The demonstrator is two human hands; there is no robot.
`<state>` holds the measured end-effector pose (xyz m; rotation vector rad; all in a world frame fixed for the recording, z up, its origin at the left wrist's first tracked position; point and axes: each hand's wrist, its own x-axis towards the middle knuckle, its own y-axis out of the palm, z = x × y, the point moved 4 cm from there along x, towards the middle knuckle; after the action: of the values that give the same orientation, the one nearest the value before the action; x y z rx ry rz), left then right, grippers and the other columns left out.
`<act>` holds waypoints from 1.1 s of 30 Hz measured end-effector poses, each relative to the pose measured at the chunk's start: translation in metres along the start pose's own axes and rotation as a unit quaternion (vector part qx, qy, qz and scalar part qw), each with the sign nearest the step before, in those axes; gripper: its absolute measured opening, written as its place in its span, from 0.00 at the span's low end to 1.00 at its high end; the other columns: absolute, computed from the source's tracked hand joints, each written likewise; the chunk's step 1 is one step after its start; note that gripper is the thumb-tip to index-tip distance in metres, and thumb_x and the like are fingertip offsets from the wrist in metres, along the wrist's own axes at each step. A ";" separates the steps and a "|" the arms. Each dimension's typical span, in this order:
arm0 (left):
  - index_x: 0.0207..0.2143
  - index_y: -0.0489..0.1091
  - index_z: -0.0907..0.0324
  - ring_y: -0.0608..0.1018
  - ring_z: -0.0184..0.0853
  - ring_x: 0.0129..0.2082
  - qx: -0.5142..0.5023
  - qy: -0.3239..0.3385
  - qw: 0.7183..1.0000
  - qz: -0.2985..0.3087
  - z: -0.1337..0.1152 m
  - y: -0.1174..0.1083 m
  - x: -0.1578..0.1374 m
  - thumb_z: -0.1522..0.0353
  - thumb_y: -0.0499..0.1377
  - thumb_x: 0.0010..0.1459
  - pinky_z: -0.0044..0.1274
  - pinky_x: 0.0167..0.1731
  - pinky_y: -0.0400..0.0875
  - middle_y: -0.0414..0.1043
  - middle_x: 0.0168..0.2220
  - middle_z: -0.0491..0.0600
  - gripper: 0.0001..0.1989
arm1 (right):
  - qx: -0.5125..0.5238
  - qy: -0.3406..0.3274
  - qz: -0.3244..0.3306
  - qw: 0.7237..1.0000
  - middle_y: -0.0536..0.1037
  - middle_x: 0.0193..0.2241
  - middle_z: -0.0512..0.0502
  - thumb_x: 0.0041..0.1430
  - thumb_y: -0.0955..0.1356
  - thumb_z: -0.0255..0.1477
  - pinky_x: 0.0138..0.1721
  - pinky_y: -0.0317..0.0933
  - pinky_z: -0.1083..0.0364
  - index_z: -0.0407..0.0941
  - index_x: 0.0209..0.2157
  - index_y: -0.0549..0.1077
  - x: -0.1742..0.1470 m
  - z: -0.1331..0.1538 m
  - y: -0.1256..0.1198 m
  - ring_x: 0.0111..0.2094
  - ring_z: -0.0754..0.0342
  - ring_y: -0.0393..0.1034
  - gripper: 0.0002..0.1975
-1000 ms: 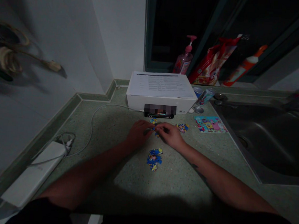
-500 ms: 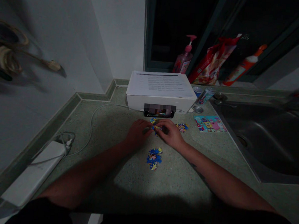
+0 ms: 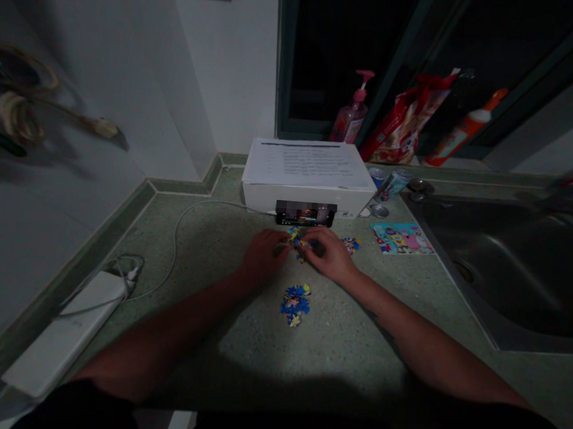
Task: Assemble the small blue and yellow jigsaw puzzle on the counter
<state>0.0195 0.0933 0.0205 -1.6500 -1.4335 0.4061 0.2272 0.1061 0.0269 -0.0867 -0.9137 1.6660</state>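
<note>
Small blue and yellow jigsaw puzzle pieces [image 3: 296, 238] sit between my two hands, just in front of the phone. My left hand [image 3: 263, 254] is closed, its thumb and fingertips pinching pieces from the left side. From the right, my right hand [image 3: 329, 254] pinches pieces too, fingers curled. Which exact pieces each hand grips is partly hidden by the fingers. Nearer to me lies a joined cluster of puzzle pieces [image 3: 295, 304], mostly blue with yellow bits. Another pile of pieces [image 3: 351, 245] shows beyond my right hand, partly covered by it.
Behind my hands, a phone [image 3: 305, 216] leans on a white box [image 3: 308, 193]. A colourful cartoon picture card [image 3: 402, 239] lies beside the metal sink [image 3: 520, 272]. At left, a white power bank-like block [image 3: 66, 333] has a cable [image 3: 175, 245] running to the phone.
My fingers have shifted slightly around the pieces, and more blue and yellow shows between them. The cluster nearer to me stays where it was.
</note>
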 end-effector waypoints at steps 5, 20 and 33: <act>0.58 0.79 0.33 0.85 0.45 0.56 0.060 -0.021 0.998 0.009 0.000 -0.003 0.002 0.69 0.58 0.71 0.45 0.61 0.80 0.87 0.52 0.38 0.22 | 0.036 0.047 0.073 0.996 0.83 0.36 0.45 0.66 0.74 0.34 0.40 0.71 0.48 0.50 0.40 0.82 0.003 0.009 -0.007 0.35 0.47 0.76 0.04; 0.47 0.83 0.40 0.82 0.45 0.58 0.076 0.022 0.996 0.048 -0.009 0.000 0.001 0.70 0.57 0.70 0.46 0.63 0.78 0.86 0.53 0.41 0.18 | 0.116 0.028 0.388 0.914 0.80 0.24 0.55 0.55 0.78 0.23 0.27 0.62 0.55 0.52 0.36 0.88 -0.025 0.060 0.012 0.25 0.55 0.71 0.09; 0.49 0.84 0.42 0.81 0.48 0.58 0.089 0.042 0.995 0.030 -0.008 0.004 -0.001 0.72 0.61 0.69 0.45 0.61 0.77 0.84 0.54 0.47 0.17 | -0.109 0.022 0.118 0.987 0.83 0.37 0.44 0.71 0.71 0.29 0.39 0.66 0.49 0.50 0.40 0.84 -0.004 0.009 0.002 0.38 0.47 0.77 0.07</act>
<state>0.0277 0.0896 0.0212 -1.5507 -1.2520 0.4794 0.2225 0.0984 0.0304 -0.3927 -1.0824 1.7662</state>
